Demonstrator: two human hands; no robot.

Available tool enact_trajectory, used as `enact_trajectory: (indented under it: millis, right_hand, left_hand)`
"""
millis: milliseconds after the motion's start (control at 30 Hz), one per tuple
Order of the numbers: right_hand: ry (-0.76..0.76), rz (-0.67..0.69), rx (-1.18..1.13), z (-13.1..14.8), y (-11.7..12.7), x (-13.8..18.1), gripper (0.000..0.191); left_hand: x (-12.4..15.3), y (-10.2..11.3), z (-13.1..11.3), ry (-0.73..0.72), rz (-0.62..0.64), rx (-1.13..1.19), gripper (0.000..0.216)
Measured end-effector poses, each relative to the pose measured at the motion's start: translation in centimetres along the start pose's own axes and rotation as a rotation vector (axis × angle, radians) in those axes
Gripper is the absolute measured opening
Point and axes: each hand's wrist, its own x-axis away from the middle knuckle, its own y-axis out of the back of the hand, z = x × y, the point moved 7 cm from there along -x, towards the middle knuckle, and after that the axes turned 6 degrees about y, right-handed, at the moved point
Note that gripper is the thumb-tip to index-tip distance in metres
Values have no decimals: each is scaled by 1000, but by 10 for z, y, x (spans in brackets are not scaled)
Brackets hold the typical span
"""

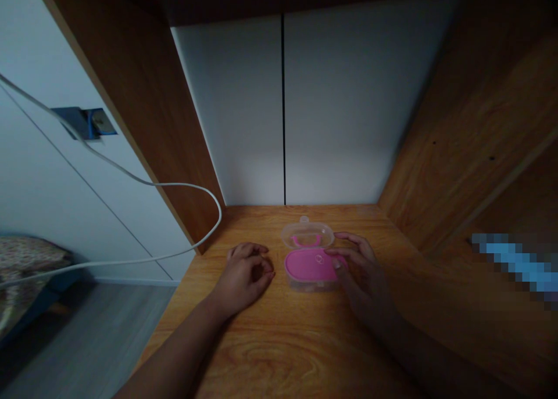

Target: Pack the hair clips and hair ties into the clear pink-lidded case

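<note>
An oval clear plastic box (pixel 305 285) sits on the wooden desktop, its see-through lid (pixel 307 234) tipped back behind it. The lid has a pink handle and a small clear tab at its far edge. A pink inner tray (pixel 305 265) with a small round mark fills the top of the box. At the right end of the box, my right hand (pixel 364 274) has its thumb and index finger on the pink tray's edge; another finger reaches toward the lid. To the left, my left hand (pixel 246 274) rests on the desktop, fingers loosely curled and apart, with nothing seen in it.
The wooden desktop (pixel 270 352) is enclosed by a brown side panel (pixel 143 85), a white back panel (pixel 244 114) and a wooden right wall (pixel 475 137). A white cable (pixel 187 184) loops in at left. A wall socket (pixel 98 123) and patterned fabric (pixel 30 259) are beyond.
</note>
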Motion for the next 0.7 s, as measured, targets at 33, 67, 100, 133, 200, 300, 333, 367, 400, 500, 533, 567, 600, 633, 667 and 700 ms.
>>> enact_trajectory:
  millis: [33, 67, 100, 133, 200, 300, 333, 367, 400, 500, 533, 567, 600, 633, 667, 700]
  right_hand:
    - [-2, -1, 0, 0, 0, 0, 17]
    - [-4, -4, -1, 1, 0, 0, 17]
    - [-3, -6, -4, 2, 0, -1, 16]
    - [-2, -8, -7, 2, 0, -1, 16]
    - [2, -7, -11, 2, 0, -2, 16]
    - [17, -12, -3, 3, 0, -2, 16]
    - [18, -16, 1, 3, 0, -2, 16]
    - [20, -18, 6, 3, 0, -2, 15]
    - [17, -19, 9, 3, 1, -2, 15]
    - [12, -15, 11, 2, 1, -1, 16]
    - [11, -14, 8, 2, 1, -1, 17]
    - [11, -13, 2, 2, 1, -1, 17]
    - [10, -12, -3, 1, 1, -1, 17]
    - [9, -11, -9, 1, 0, 0, 17]
    - [7, -9, -12, 1, 0, 0, 17]
    - [5, -7, -14, 0, 0, 0, 16]
  left_hand:
    - [0, 0, 1, 19, 0, 2, 5]
    - [-1, -1, 2, 39, 4, 6, 5]
    - [-1, -1, 4, 60, 8, 11, 5]
    - [-1, -1, 6, 77, 12, 16, 6]
    - [-1, 0, 8, 87, 21, 24, 6]
    - [0, 0, 5, 64, 31, 22, 6]
    - [0, -1, 4, 57, 33, 20, 6]
    - [0, -1, 3, 54, 32, 20, 6]
    - [0, 0, 3, 53, 26, 24, 6]
    - [-2, 5, 7, 72, 3, 41, 9]
    - [-3, 7, 10, 90, -7, 41, 10]
    - [-4, 10, 14, 110, -13, 35, 11]
    - [-5, 13, 19, 134, -16, 24, 12]
    - [-6, 16, 24, 157, -11, 9, 13]
    - [-7, 18, 29, 178, 0, -7, 14]
    - [-7, 20, 33, 195, 14, -23, 15]
